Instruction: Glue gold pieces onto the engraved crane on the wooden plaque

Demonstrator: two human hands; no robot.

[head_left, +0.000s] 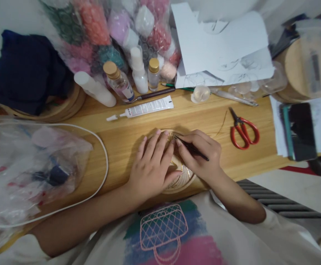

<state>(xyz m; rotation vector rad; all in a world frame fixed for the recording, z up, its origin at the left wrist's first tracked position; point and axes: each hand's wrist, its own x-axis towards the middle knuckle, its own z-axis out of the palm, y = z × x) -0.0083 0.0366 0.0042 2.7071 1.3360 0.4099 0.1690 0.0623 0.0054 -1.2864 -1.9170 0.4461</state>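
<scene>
A round, light wooden piece point(186, 179) with gold lines and pale ridges lies on the table near its front edge. Across its left part my left hand point(153, 162) lies flat, fingers stretched out and a little apart, covering much of it. My right hand point(203, 152) pinches a thin black tool point(194, 149), which looks like tweezers. The tool's tip is at the upper part of the round piece, close to my left fingertips. Whether the tip holds anything is too small to tell.
Red-handled scissors point(243, 132) lie right of my hands. A white tube point(149, 107), bottles point(139, 71) and a dark-handled tool point(157, 94) are behind. A plastic bag point(33, 165) and white cable point(107, 162) lie left, a phone point(303, 131) far right.
</scene>
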